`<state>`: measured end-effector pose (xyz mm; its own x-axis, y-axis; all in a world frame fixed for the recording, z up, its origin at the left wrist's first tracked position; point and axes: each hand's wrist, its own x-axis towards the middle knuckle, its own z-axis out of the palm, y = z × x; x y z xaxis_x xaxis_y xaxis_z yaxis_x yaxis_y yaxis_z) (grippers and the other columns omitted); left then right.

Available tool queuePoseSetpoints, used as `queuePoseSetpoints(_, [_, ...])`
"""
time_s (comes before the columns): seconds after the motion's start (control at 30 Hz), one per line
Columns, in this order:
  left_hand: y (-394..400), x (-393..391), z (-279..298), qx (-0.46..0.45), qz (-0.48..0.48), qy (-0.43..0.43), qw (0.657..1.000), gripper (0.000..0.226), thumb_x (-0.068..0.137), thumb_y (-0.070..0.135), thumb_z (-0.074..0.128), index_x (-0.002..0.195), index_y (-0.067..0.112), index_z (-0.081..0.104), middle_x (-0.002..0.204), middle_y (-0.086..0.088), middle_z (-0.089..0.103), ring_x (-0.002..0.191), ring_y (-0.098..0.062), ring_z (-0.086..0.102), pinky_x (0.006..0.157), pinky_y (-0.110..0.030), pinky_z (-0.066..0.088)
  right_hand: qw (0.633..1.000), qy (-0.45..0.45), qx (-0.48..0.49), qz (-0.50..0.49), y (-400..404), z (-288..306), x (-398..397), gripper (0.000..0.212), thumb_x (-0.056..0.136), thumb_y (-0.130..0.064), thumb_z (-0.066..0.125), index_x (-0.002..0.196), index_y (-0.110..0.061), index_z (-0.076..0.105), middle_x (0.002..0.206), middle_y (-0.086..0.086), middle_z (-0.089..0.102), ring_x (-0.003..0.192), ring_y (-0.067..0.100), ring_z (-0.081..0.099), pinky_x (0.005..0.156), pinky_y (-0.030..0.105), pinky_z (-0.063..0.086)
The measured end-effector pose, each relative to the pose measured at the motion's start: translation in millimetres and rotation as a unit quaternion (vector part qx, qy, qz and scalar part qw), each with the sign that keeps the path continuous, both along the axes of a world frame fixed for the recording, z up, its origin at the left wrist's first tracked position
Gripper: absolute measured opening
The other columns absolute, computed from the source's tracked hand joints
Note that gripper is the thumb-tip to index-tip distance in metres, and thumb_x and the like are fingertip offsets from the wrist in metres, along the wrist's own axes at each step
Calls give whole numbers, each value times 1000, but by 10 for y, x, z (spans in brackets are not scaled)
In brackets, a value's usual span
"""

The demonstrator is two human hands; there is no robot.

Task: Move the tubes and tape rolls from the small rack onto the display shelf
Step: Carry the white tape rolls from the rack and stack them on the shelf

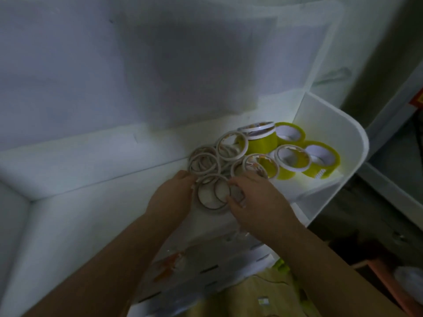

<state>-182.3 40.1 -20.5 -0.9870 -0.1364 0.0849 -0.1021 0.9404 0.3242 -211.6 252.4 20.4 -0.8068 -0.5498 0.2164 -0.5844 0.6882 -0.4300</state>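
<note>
Seen from above in dim light: a white display shelf (91, 202) with a raised end wall at the right. On the shelf, a loose pile of thin white tape rolls (206, 162), flat and overlapping one another, some leaning on their neighbours. Just to the right of the pile, several wide yellow tape rolls (321, 160), standing or lying close together against the end wall, one of them with a thin white roll on top. Nearest to the front edge of the shelf, two thin white rolls (211, 195) lying flat and overlapping, between both hands. Left hand (171, 195) at the left side of this pair, fingertips touching the outer rim, fingers slightly curled; cannot tell whether really pinching the roll or only pressing against it. Right hand (254, 200) at the right side of the same pair, fingers (235, 183) bent over the rim and thumb low on the near side, pinching the edge of the roll. Both forearms bare, reaching from the bottom of the view. Below the shelf, blurred and dark, a white slotted rack (229, 264) with unclear things on it; no tubes recognisable anywhere because of blur.
</note>
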Motion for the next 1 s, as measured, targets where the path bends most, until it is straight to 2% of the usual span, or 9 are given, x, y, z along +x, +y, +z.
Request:
queuePoseSetpoints(0.07, [-41, -65, -33, -28, -9, -13, 999, 28, 93, 19, 54, 120, 24, 62, 124, -1, 49, 102, -28, 61, 85, -39, 52, 1000, -2, -3, 15, 14, -43, -69, 27, 88, -32, 63, 112, -19, 64, 106, 1, 61, 100, 20, 56, 83, 34, 48])
queuePoseSetpoints(0.23, [-115, -136, -88, -66, -13, -11, 998, 25, 92, 34, 58, 116, 33, 63, 114, -3, 47, 92, -28, 60, 75, -37, 53, 999, 8, -15, 32, 20, -182, -159, 23, 82, -28, 66, 104, -19, 66, 98, -1, 60, 89, 17, 57, 73, 23, 40])
queuePoseSetpoints(0.4, [-139, -183, -90, -94, -20, -10, 995, 26, 93, 42, 52, 117, 35, 63, 106, -3, 47, 87, -28, 59, 70, -35, 51, 998, -4, 25, 61, -68, -302, -150, 30, 80, -34, 52, 106, -24, 61, 104, -7, 54, 98, 16, 51, 78, 27, 46])
queuePoseSetpoints(0.6, [-181, -191, -52, -126, -42, 12, 991, 22, 92, 37, 57, 110, 31, 66, 106, -4, 51, 86, -30, 60, 66, -37, 52, 997, 20, 32, 64, -128, -418, -119, 28, 77, -29, 68, 104, -22, 66, 102, -4, 57, 97, 19, 55, 79, 31, 49])
queuePoseSetpoints(0.7, [-228, -159, -29, -158, -65, 9, 985, 22, 87, 33, 62, 108, 29, 64, 104, -5, 49, 84, -29, 59, 64, -38, 53, 997, 27, 43, 65, -162, -482, -115, 26, 77, -30, 68, 102, -22, 66, 102, -3, 56, 99, 20, 54, 78, 31, 48])
queuePoseSetpoints(0.83, [-295, -60, 29, -182, -96, 15, 978, 30, 74, 18, 75, 103, 22, 66, 99, -6, 49, 76, -27, 57, 55, -35, 50, 995, 44, 60, 66, -211, -523, -111, 20, 78, -29, 64, 96, -21, 68, 98, -1, 58, 98, 23, 55, 76, 34, 48])
queuePoseSetpoints(1.0, [-423, 37, 59, -187, -66, 31, 980, 23, 79, 20, 76, 99, 20, 66, 105, -4, 49, 65, -27, 57, 52, -31, 48, 990, 66, 97, 75, -262, -556, -118, 16, 85, -29, 59, 86, -21, 72, 92, -1, 57, 93, 24, 56, 69, 42, 53])
